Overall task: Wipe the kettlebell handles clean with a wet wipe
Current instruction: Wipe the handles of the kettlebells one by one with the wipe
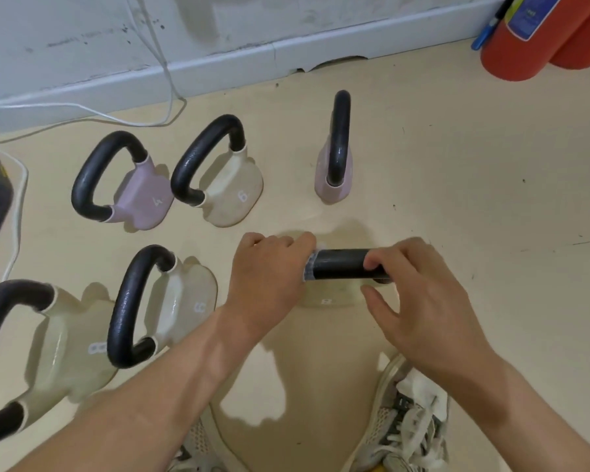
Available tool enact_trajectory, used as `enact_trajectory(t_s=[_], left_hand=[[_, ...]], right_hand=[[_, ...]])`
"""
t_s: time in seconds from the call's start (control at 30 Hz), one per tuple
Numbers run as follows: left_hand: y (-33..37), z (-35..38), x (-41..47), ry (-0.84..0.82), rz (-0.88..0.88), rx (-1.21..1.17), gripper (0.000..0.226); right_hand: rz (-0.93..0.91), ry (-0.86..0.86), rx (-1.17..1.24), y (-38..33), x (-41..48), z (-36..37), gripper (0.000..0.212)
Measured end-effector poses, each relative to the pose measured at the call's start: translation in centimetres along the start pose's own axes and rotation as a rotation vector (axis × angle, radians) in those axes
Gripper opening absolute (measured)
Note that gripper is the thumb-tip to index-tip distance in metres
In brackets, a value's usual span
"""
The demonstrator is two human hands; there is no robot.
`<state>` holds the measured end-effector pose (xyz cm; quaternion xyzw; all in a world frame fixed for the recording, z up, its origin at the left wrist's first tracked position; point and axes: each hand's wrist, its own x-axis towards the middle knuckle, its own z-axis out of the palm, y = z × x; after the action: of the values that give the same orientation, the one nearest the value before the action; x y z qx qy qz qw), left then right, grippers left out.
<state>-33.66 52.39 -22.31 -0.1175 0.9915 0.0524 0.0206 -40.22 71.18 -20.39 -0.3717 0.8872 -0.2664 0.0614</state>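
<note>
Black kettlebell handle (341, 264), level, long axis left to right, above its cream body (327, 301) on the beige floor (474, 199).
Left hand (269, 270) grips a white wet wipe (310, 265) round its left end; right hand (419, 301) pinches the right end; open floor lies rightward, and another cream kettlebell (171, 301) stands near on the left.

From my feed this looks like a small gym corner or workout room. A pink kettlebell marked 4 (140, 199), a cream kettlebell marked 6 (234, 195) and more like them stand on the pale beige floor (457, 199). Across the top of the frame runs a scuffed white wall (82, 28) with a baseboard (355, 39), a loose white cable (164, 63) at upper left and red fire extinguishers (525, 39) at upper right
</note>
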Motion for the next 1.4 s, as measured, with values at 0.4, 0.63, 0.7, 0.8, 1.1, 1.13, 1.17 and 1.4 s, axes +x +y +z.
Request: enact_trajectory(t_s=[0.4,0.63,0.7,0.8,1.1,1.13,1.17,1.4], left_hand=[[7.0,-0.9,2.4,-0.126,-0.010,0.067,0.011],[4.0,-0.9,1.0,-0.079,0.085,-0.014,0.024],[2.6,-0.3,0.2,0.021,0.109,-0.007,0.025],[0.5,0.7,-1.0,0.141,0.083,0.026,0.022],[-3.3,3.2,-2.4,0.049,-0.189,-0.555,0.007],[-3.3,3.4,-2.5,0.050,-0.244,-0.663,0.008],[-3.1,3.5,-2.5,0.061,-0.306,-0.739,0.013],[-1.7,4.0,-2.4,0.146,-0.438,-0.743,0.036]], right_hand=[[0.155,-0.719,0.261,0.0,5.9,-3.4,0.011],[0.063,-0.849,-0.064,-2.3,6.0,-6.4,0.035],[0.068,-0.832,-0.125,-3.9,7.0,-5.8,0.045],[0.039,-0.876,-0.241,-5.8,8.3,-2.6,0.036],[0.068,-0.650,-0.478,-9.4,9.1,4.8,0.007],[0.038,-0.631,-0.508,-9.5,9.0,5.0,0.008],[-0.004,-0.602,-0.539,-9.7,8.9,5.0,0.008],[-0.260,-0.623,-0.492,-8.5,9.3,4.7,0.028]])
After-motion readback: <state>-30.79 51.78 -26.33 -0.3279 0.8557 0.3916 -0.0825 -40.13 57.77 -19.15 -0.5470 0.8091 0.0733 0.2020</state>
